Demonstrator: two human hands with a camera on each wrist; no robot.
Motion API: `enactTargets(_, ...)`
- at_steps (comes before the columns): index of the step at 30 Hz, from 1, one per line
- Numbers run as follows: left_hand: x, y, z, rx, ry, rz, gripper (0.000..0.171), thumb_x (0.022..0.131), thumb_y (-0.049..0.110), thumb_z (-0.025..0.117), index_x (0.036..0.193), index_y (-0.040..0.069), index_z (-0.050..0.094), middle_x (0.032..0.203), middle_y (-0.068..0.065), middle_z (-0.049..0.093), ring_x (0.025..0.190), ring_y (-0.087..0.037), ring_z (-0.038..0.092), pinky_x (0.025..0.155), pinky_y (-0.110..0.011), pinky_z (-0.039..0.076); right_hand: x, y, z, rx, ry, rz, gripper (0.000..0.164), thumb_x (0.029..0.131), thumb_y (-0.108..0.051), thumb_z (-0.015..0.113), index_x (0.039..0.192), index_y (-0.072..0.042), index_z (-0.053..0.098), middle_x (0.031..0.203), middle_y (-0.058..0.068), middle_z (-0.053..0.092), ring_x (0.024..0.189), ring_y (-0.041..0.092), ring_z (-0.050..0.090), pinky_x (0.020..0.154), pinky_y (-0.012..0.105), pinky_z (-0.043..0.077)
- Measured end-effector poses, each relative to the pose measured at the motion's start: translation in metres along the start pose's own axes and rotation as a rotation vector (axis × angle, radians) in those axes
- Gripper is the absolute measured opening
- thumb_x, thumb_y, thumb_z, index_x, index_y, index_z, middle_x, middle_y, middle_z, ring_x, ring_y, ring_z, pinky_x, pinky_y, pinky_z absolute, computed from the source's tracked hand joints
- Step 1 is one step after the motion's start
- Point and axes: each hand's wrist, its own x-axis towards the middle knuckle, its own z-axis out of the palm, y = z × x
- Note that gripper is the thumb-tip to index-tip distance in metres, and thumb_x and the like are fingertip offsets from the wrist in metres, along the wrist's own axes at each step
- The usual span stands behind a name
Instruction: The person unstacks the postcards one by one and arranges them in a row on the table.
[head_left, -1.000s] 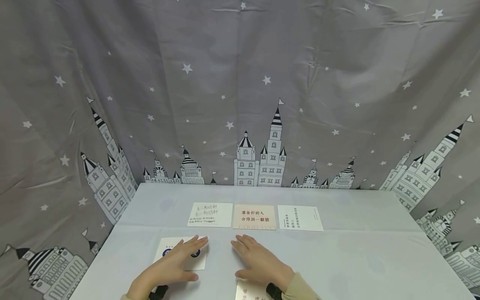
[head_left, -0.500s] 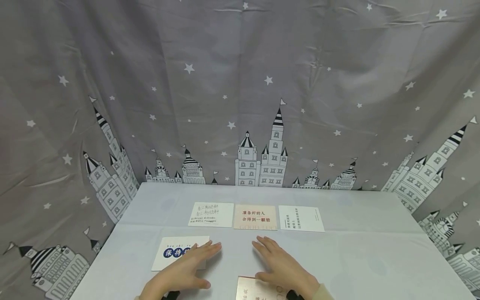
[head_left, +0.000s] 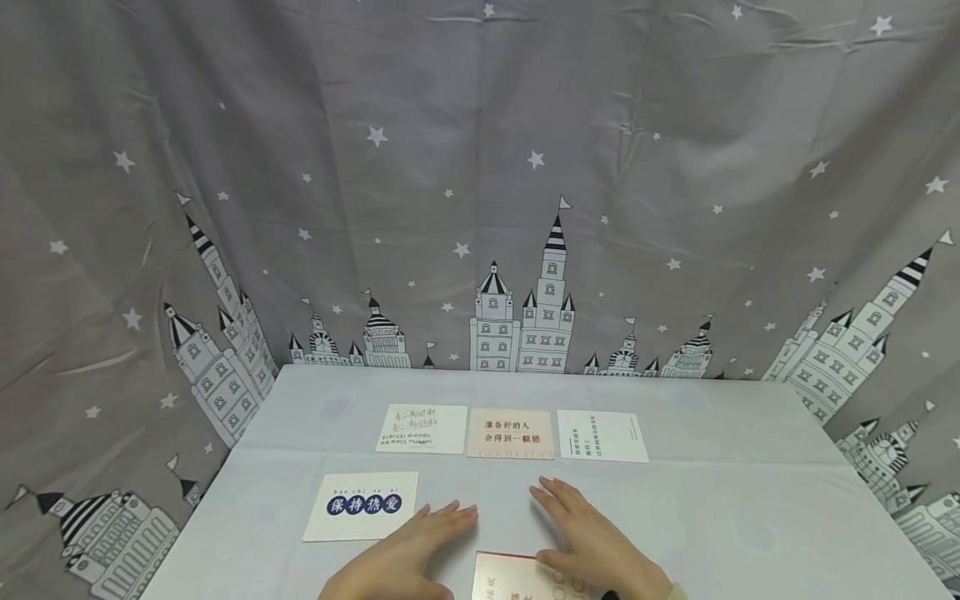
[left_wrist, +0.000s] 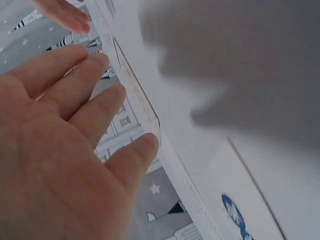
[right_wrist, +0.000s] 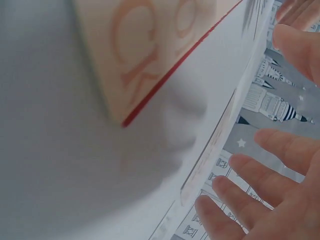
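Note:
My left hand (head_left: 408,554) hovers over the table with straight, spread fingers and holds nothing. It is just right of a white card (head_left: 360,525) bearing blue circles with white characters. Across from it my right hand (head_left: 592,533), also with nothing in it, has its fingers straight. This hand overlaps a cream card stack (head_left: 504,571) at the near edge, which has a red far edge and printed lettering. In the right wrist view the stack (right_wrist: 125,45) shows large orange letters, with the fingers (right_wrist: 260,185) off to its side. The stack's near part is out of frame.
A row of cards lies farther back: a white one with handwriting (head_left: 422,429), a pinkish one with red characters (head_left: 510,433) and a white one with vertical black print (head_left: 602,436). Behind the white table (head_left: 720,500) hangs a grey curtain (head_left: 420,200) with stars and castles.
Both hands have shifted right and a little toward the near edge. The blue-circle card, partly covered before, now shows almost whole, and more of the cream stack is visible.

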Motion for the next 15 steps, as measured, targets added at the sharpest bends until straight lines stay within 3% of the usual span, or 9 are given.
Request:
enactTargets(4,0.002,0.005,0.005,-0.027,-0.026,-0.017,0.087,0.073,0.049,0.076,0.145,0.014,0.043,0.148,0.003,0.041,0.138,-0.025,0.033,0.109,-0.053,0.028,-0.008,0.004,0.000,0.004,0.006,0.003,0.074,0.081,-0.035,0.073,0.142,-0.005,0.043,0.148,0.015,0.037,0.134,0.036,0.035,0.105,0.051,0.035)
enactTargets(8,0.003,0.008,0.011,-0.017,-0.036,0.017,0.092,0.073,0.068,0.067,0.144,0.013,0.044,0.147,0.003,0.042,0.137,-0.026,0.035,0.107,-0.054,0.029,-0.016,0.008,0.001,0.004,0.004,-0.011,0.075,0.082,-0.036,0.073,0.142,-0.004,0.043,0.147,0.015,0.038,0.132,0.035,0.038,0.103,0.051,0.038)
enactTargets(15,0.006,0.010,0.021,0.052,-0.049,0.138,0.087,0.081,0.067,0.057,0.143,0.007,0.044,0.146,-0.003,0.044,0.135,-0.026,0.038,0.107,-0.053,0.032,-0.028,0.012,0.003,0.019,-0.001,-0.026,0.076,0.081,-0.036,0.072,0.142,-0.001,0.042,0.144,0.017,0.041,0.128,0.036,0.041,0.099,0.052,0.041)
